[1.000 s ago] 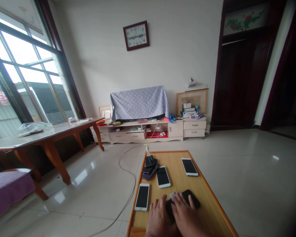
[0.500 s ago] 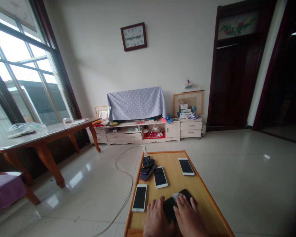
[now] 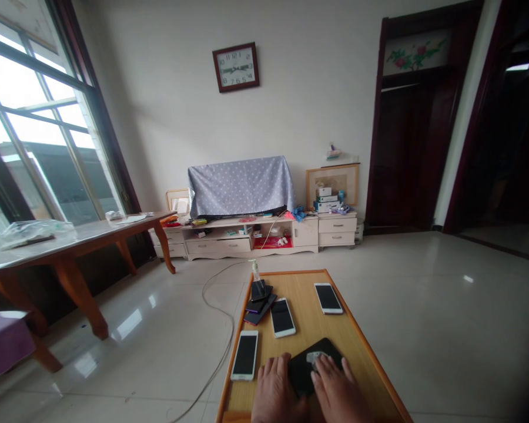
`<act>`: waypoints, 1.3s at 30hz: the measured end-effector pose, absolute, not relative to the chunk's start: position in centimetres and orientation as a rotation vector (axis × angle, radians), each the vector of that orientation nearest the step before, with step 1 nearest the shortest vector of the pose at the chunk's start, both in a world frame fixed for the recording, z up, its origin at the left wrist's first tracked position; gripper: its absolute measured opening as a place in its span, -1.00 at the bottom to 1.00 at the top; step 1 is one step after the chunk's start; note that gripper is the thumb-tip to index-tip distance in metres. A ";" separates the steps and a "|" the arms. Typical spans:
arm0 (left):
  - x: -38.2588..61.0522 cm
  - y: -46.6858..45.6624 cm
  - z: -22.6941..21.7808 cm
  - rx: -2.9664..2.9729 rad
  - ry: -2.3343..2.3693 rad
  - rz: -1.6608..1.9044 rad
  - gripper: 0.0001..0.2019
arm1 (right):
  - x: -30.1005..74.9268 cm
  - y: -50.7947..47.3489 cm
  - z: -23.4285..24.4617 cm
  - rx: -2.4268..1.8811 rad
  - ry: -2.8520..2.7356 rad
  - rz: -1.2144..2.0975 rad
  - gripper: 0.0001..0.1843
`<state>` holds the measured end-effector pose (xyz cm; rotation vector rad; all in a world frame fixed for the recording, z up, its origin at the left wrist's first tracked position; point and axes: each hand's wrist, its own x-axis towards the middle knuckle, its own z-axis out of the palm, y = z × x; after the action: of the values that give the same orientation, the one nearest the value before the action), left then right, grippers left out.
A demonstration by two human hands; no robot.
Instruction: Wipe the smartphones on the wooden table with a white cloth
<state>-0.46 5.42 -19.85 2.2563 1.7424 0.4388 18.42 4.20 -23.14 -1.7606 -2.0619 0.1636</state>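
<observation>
A flat black tablet-like slab [image 3: 300, 367] lies at an angle on the small wooden table, near its front. My right hand [image 3: 337, 385] is over the slab, its fingers pressed on a crumpled whitish wipe or tissue [image 3: 314, 356] against the dark surface. Along the slab's left edge rests my left hand [image 3: 274, 385], fingers stretched forward and its thumb side touching the slab. Left of that hand is a white phone [image 3: 245, 355] with a dark screen. Beyond the slab lie a second white phone [image 3: 283, 317] and a third phone [image 3: 328, 298], both screen up.
Several dark phones [image 3: 260, 308] are piled at the table's [image 3: 306, 285] far left, beside a pump bottle [image 3: 255, 271]. A cable [image 3: 229, 338] curves over the floor on the left. Further off stand a larger table [image 3: 114, 226] and a low white cabinet [image 3: 220, 245].
The wipe under my right fingers has shifted slightly toward me on the slab. My left hand stays at the slab's edge. The whole view has moved a little.
</observation>
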 end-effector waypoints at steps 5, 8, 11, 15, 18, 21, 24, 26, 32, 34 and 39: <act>-0.5 5.6 -19.7 2.252 1.730 0.316 -0.30 | 16.0 2.7 -24.3 -1.470 -2.277 0.294 -0.51; -0.2 5.4 -19.5 2.255 1.764 0.382 -0.31 | 18.3 3.0 -23.1 -1.652 -2.136 0.255 -0.47; 0.0 5.1 -19.1 2.264 1.757 0.399 -0.28 | 21.2 3.8 -21.7 -1.855 -1.968 0.198 -0.42; 0.0 5.1 -18.6 2.252 1.756 0.353 -0.28 | 20.9 4.0 -22.3 -1.899 -1.963 0.157 -0.41; -0.1 5.3 -18.6 2.237 1.765 0.309 -0.28 | 17.9 3.4 -24.0 -1.705 -2.148 0.254 -0.45; -0.2 5.4 -18.6 2.224 1.750 0.223 -0.29 | 16.0 2.9 -24.4 -1.526 -2.268 0.373 -0.50; -0.1 5.2 -18.5 2.222 1.763 0.269 -0.34 | 16.7 2.9 -22.8 -1.582 -2.202 0.363 -0.46; 0.0 5.1 -18.4 2.236 1.769 0.307 -0.33 | 18.0 3.3 -21.3 -1.712 -2.105 0.304 -0.41; -0.3 5.2 -18.9 2.236 1.746 0.326 -0.31 | 16.9 3.5 -22.5 -1.726 -2.107 0.259 -0.42; -0.6 5.5 -19.2 2.220 1.739 0.297 -0.38 | 14.8 3.2 -24.3 -1.583 -2.173 0.265 -0.51; -0.8 5.8 -19.8 2.225 1.728 0.308 -0.41 | 13.9 3.1 -24.4 -1.496 -2.229 0.328 -0.54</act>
<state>-0.77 5.83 -19.77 2.2246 1.7284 0.3084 13.89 3.14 -24.38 -1.4956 -2.2291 0.3283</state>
